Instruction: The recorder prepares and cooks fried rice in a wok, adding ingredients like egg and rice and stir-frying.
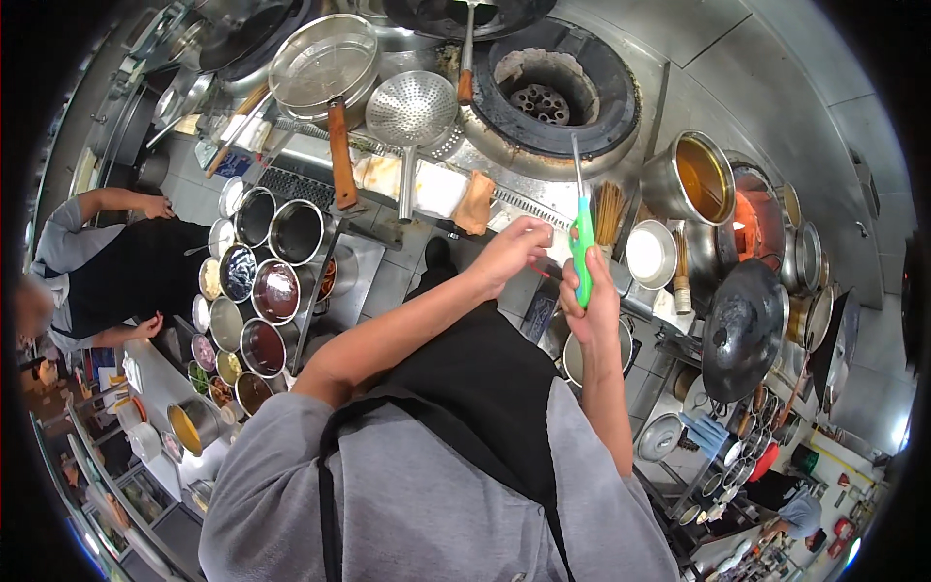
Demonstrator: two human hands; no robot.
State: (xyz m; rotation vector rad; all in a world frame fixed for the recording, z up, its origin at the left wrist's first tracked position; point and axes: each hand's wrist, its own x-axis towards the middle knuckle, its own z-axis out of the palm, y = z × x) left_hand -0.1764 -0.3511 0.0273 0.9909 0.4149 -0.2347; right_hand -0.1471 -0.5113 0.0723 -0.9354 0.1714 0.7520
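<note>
Nearest: your right grip (pixel 594 301) is closed round the handle of one green lighter (pixel 582 257), right of centre in the frame, metal stem pointing up. Judged light, stiff, smooth plastic, likely slick if greasy; take it by the green body, clear of the thin stem, which could get hot. Your left grip (pixel 516 254), just beside it near centre, has loosely curled fingers; cannot tell if you pinch anything. Counts, outward: two bamboo brushes (pixel 608 215) and one bowl (pixel 654 284), white inside, right of centre; one amber-liquid pot (pixel 664 189), upper right; one perforated ladle (pixel 411 107), one wire sieve (pixel 325 60), upper left; one uncovered burner (pixel 613 114), top centre.
</note>
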